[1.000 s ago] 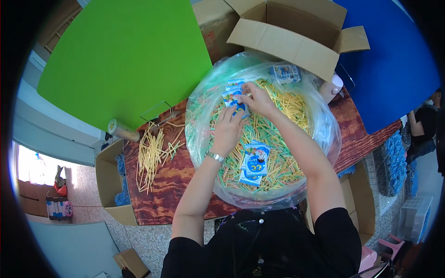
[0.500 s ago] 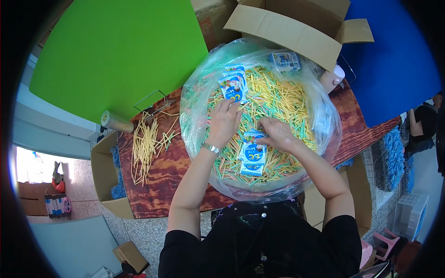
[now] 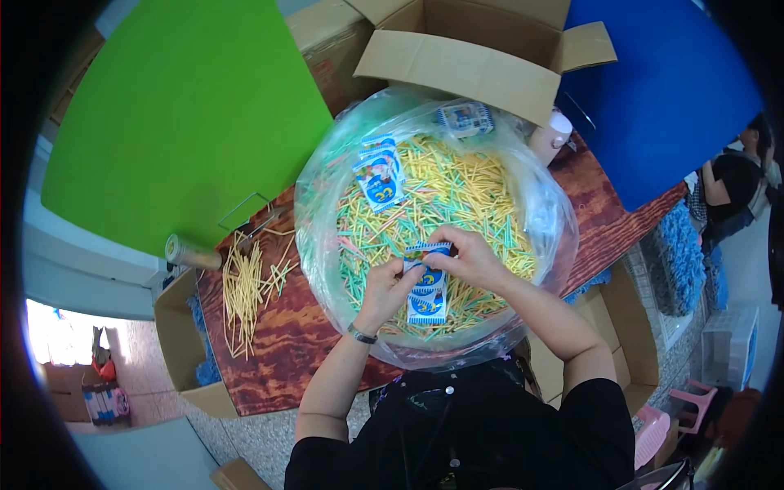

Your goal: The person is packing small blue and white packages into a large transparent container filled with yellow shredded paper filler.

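Observation:
Both hands meet over a large clear plastic bag [image 3: 314,245] holding a heap of thin pastel sticks [image 3: 478,184] in yellow, green and pink. My right hand [image 3: 469,257] pinches the top of a small blue-and-white packet [image 3: 425,276]. My left hand [image 3: 384,292] closes on the same packet's left edge, the fingertips of both hands close together. Just below lies another such packet [image 3: 426,309], partly covered by the first. Farther off to the left, a few overlapping packets [image 3: 380,181] rest on the sticks, with no hand on them.
Loose yellow sticks [image 3: 242,298] lie on the red-brown wooden table [image 3: 278,359]. A clear plastic jar [image 3: 192,253] is on its side at the left. An open cardboard box [image 3: 465,61] stands behind the bag, beside a pale pink bottle [image 3: 550,137]. Another wrapped pack [image 3: 465,120] lies at the bag's far rim.
My left hand has left the far packets and come back to the near one, joining my right hand. The whole view has shifted slightly.

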Motion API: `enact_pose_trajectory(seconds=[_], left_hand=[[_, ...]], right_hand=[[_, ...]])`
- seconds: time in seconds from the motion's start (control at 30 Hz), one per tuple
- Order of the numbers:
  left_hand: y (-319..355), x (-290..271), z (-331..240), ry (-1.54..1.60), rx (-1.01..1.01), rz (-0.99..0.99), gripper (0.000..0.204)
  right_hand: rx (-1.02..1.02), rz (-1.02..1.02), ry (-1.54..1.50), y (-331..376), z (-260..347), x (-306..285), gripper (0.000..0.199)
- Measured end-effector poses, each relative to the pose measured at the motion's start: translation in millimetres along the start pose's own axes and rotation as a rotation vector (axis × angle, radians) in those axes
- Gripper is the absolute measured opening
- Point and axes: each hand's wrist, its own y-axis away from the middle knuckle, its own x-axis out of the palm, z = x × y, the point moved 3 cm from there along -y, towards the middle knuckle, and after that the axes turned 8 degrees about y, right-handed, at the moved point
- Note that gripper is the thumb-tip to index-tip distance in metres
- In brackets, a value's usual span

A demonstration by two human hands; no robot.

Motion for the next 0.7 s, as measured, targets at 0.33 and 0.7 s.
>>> enact_pose_trajectory(seconds=[0.33, 0.7], left_hand=[[-8.7, 10.1, 1.0, 0.122, -0.086, -0.041, 0.012], [-12.0, 15.5, 19.0, 0.261, -0.082, 0.046, 0.012]], right_hand=[[-0.169, -0.049, 0.165, 6.8, 1.0, -16.9, 0.016], [-0.073, 0.089, -0.042, 3.6, -1.8, -18.4, 0.018]])
